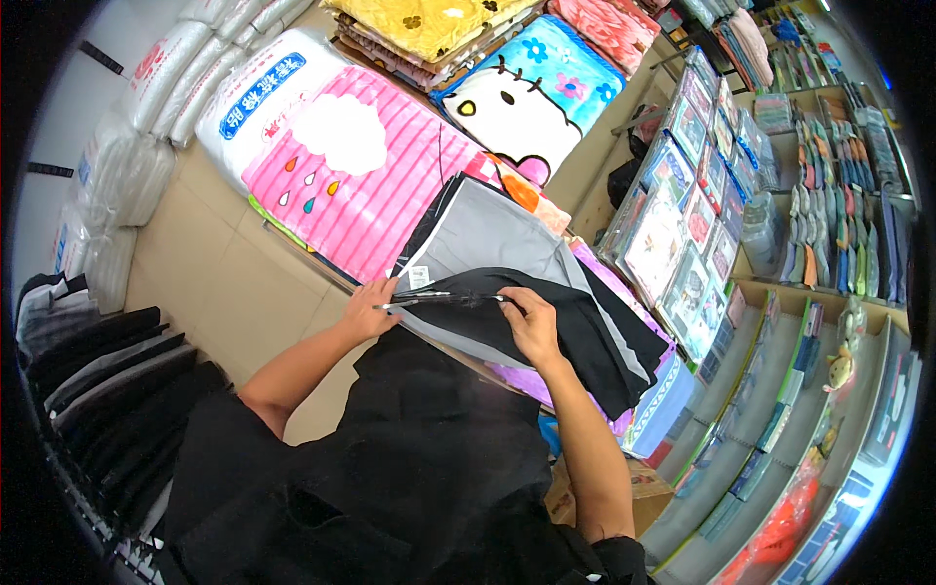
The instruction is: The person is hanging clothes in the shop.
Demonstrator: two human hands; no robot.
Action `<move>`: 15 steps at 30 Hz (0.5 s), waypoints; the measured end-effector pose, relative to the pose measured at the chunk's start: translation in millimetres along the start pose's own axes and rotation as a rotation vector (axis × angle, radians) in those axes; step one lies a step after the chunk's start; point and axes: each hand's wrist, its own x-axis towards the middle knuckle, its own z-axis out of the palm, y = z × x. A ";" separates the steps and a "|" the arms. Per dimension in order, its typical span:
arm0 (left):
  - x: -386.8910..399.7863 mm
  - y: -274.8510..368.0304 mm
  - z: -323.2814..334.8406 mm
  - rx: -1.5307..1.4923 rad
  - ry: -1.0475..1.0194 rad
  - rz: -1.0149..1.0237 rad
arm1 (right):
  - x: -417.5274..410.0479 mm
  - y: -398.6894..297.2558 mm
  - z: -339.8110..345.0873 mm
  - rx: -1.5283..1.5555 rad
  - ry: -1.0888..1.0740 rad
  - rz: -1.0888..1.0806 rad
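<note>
My left hand grips one end of the waist edge of a folded black garment, apparently trousers. Along that edge runs a slim clear bar with shiny metal ends, which looks like a clip hanger. My right hand pinches its other end, thumb and fingers together. Grey cloth lies spread beneath the black garment, with a small white label near my left fingers. Both rest on folded blankets, partly over a pink striped one with a cloud pattern.
A yellow blanket stack and a blue cartoon blanket lie beyond. Dark garments hang on a rack at the left. White plastic-wrapped packs are piled at the far left. Packaged goods fill a display rack and shelves at the right.
</note>
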 end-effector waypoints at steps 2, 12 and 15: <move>5.5 -7.9 12.4 -0.074 -0.029 0.024 | -1.1 0.5 -1.0 0.022 0.018 -0.020; 37.2 9.1 -3.4 -0.212 -0.228 0.186 | 7.3 34.1 -39.1 0.185 0.249 0.120; 42.8 32.0 -25.5 -0.293 -0.179 0.155 | 21.7 -7.8 -49.2 0.122 0.377 0.138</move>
